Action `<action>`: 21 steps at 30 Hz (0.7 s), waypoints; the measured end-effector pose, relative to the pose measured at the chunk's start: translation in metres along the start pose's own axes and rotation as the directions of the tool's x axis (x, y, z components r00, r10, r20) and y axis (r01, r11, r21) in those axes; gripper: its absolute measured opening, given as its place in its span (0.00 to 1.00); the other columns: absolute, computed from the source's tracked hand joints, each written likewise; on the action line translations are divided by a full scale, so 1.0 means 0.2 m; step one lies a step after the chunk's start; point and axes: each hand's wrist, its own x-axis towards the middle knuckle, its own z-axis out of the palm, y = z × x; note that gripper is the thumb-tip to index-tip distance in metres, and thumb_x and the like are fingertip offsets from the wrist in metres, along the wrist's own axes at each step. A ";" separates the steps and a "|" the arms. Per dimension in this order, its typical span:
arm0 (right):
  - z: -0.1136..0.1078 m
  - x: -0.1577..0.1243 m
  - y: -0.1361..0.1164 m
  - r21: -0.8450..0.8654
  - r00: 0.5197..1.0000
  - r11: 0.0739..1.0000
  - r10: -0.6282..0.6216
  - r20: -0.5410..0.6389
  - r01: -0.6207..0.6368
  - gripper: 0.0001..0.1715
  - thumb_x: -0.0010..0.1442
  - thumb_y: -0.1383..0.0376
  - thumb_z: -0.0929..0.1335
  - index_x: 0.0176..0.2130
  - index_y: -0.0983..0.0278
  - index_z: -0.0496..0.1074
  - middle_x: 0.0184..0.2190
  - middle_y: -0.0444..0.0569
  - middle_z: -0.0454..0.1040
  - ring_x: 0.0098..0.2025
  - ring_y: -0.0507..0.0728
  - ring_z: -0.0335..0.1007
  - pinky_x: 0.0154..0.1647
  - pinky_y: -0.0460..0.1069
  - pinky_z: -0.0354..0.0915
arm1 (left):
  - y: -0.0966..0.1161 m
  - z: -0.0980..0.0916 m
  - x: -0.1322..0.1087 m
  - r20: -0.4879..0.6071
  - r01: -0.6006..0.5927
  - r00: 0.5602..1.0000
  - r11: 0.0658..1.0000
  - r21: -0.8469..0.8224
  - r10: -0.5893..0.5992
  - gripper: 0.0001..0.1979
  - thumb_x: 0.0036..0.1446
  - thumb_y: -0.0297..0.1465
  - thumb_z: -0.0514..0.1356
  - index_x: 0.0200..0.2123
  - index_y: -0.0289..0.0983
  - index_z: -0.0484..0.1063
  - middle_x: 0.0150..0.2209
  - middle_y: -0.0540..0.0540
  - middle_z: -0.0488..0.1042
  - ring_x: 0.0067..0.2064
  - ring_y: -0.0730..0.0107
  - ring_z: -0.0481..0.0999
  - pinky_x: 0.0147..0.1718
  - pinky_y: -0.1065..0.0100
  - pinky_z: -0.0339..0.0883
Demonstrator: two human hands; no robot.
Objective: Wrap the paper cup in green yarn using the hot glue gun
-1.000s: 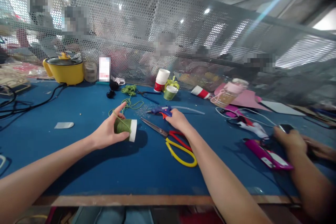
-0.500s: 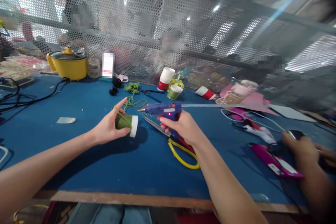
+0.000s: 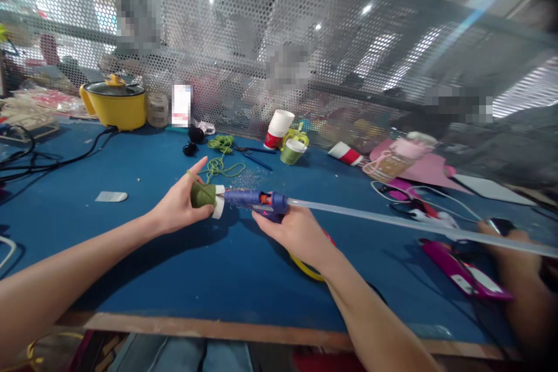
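Observation:
My left hand [image 3: 178,203] holds a paper cup [image 3: 203,195] on its side, wrapped in dark green yarn with a white rim band bare. A strand of the yarn runs over my raised index finger. In my right hand [image 3: 300,233] is a blue hot glue gun [image 3: 253,199], with a long clear glue stick [image 3: 370,215] coming out of its back. The gun's nozzle end is at the cup's white band; whether the tip touches is hard to tell. Under my right hand, scissors show only a yellow handle [image 3: 307,267]. Loose green yarn [image 3: 220,165] lies beyond the cup.
Toward the back stand a yellow electric pot [image 3: 115,107], a jar [image 3: 157,110], a lit phone [image 3: 181,106], stacked cups [image 3: 279,129] and a green-wrapped cup [image 3: 293,151]. At right lie a magenta device [image 3: 464,270] and cables, near another person's hand [image 3: 508,241].
My right hand has turned the glue gun and brought it left and slightly down, to the cup's rim. The glue stick now slants toward the right. My left hand keeps the cup nearly in place.

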 end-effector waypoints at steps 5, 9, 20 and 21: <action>-0.01 -0.01 -0.02 -0.064 0.998 0.996 -0.059 -0.013 0.058 0.08 0.52 0.63 0.64 0.26 0.63 0.69 0.24 0.45 0.73 0.26 0.52 0.67 0.29 0.46 0.61 | 0.01 0.00 0.00 -0.006 -0.011 1.000 1.000 0.029 0.012 0.43 0.44 0.29 0.59 0.61 0.37 0.39 0.37 0.48 0.63 0.29 0.74 0.66 0.32 0.67 0.63; -0.02 -0.02 -0.04 -0.071 0.997 0.995 -0.073 0.017 0.074 0.08 0.53 0.63 0.64 0.25 0.63 0.68 0.25 0.44 0.72 0.26 0.51 0.66 0.29 0.45 0.60 | 0.01 -0.01 0.00 -0.001 0.000 1.000 0.999 0.045 0.000 0.43 0.44 0.30 0.59 0.61 0.36 0.39 0.37 0.47 0.63 0.29 0.74 0.66 0.33 0.67 0.63; -0.03 -0.02 -0.05 -0.085 0.995 0.993 -0.083 0.049 0.087 0.08 0.53 0.64 0.63 0.24 0.63 0.66 0.24 0.44 0.71 0.24 0.51 0.64 0.27 0.44 0.59 | 0.01 0.00 0.01 -0.016 -0.020 1.000 0.998 0.063 0.021 0.43 0.43 0.30 0.60 0.61 0.38 0.40 0.37 0.48 0.64 0.29 0.74 0.66 0.32 0.68 0.63; -0.03 -0.02 -0.05 -0.086 0.996 0.993 -0.083 0.044 0.086 0.08 0.53 0.64 0.63 0.24 0.63 0.66 0.24 0.44 0.71 0.25 0.51 0.65 0.27 0.45 0.59 | 0.01 0.00 0.00 -0.015 -0.022 1.000 0.998 0.066 0.023 0.43 0.43 0.30 0.60 0.61 0.38 0.40 0.37 0.48 0.64 0.29 0.74 0.66 0.32 0.67 0.63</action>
